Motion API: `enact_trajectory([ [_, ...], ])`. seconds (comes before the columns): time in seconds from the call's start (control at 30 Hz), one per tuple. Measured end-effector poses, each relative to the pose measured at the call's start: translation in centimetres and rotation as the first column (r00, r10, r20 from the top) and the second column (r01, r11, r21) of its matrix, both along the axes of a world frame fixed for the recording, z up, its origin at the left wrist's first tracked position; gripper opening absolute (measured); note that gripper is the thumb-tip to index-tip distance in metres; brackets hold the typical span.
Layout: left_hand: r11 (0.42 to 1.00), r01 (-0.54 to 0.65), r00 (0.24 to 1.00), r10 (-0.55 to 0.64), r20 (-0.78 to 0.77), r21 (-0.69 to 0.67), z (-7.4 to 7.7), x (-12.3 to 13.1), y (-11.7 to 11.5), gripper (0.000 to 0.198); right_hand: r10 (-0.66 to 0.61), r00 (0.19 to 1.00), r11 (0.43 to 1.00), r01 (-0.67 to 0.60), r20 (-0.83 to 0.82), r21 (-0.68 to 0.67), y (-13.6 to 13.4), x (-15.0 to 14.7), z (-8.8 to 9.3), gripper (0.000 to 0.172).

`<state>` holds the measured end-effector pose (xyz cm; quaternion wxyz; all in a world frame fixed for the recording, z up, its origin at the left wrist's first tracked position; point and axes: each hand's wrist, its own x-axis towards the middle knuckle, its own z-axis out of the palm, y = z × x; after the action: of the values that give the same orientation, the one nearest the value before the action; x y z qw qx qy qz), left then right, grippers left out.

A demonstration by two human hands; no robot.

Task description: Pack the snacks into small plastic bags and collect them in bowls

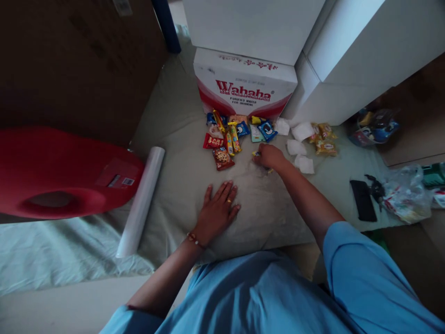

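Note:
My left hand (217,211) lies flat on the cloth-covered surface (181,195), fingers stretched out, holding nothing. My right hand (269,157) is closed around a small packet (256,153) with yellow and blue markings, mostly hidden by the fingers. Just beyond the hands sits a cluster of wrapped snacks: a brown cookie packet (223,158), a red packet (213,141), yellow sticks (235,138), a pale green packet (256,133) and a blue packet (267,130). To the right of my right hand are several white packets (296,147) and several yellow packets (326,147).
A Wahaha carton (246,86) stands behind the snacks, beneath white boxes (250,28). At left are a red plastic object (69,171) and a white roll (142,202). A filled tub (373,127), black phone-like slab (363,200) and plastic bag (406,195) are at right.

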<state>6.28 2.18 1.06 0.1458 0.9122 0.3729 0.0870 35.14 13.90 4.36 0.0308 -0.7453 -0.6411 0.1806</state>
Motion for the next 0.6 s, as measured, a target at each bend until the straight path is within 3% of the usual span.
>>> enact_trajectory([
  [0.07,1.000,-0.005,1.000,0.005,0.010,-0.010,-0.1,-0.1,0.0,0.060,-0.031,0.989,0.999,0.028,-0.142,-0.026,1.0,0.8,-0.6,0.017],
  [0.13,1.000,-0.007,1.000,0.008,0.017,-0.018,-0.2,-0.2,-0.1,0.060,-0.129,0.931,0.990,0.140,-0.343,0.008,1.9,2.5,-0.5,0.019],
  [0.27,0.999,-0.006,1.000,0.007,0.027,-0.032,-0.1,-0.3,0.0,0.059,-0.293,0.657,0.891,0.450,-0.695,0.051,4.8,3.7,0.6,0.021],
  [0.33,0.999,-0.010,1.000,0.011,0.029,-0.036,-0.1,-0.3,0.1,0.059,-0.297,0.615,0.861,0.504,-0.731,0.074,6.6,1.9,0.5,0.022],
  [0.43,0.999,-0.011,1.000,0.012,0.023,-0.040,0.0,-0.2,0.1,0.058,-0.274,0.749,0.865,0.466,-0.603,0.186,8.3,-3.3,-0.9,0.027],
  [0.5,0.999,-0.007,1.000,0.008,0.022,-0.037,0.1,-0.3,0.2,0.058,-0.223,0.876,0.899,0.355,-0.428,0.258,8.4,-6.7,-1.9,0.034],
  [0.6,0.999,-0.004,1.000,0.004,0.020,-0.035,0.1,-0.3,0.2,0.058,-0.189,0.961,0.935,0.239,-0.203,0.262,7.3,-9.8,-2.2,0.054],
])
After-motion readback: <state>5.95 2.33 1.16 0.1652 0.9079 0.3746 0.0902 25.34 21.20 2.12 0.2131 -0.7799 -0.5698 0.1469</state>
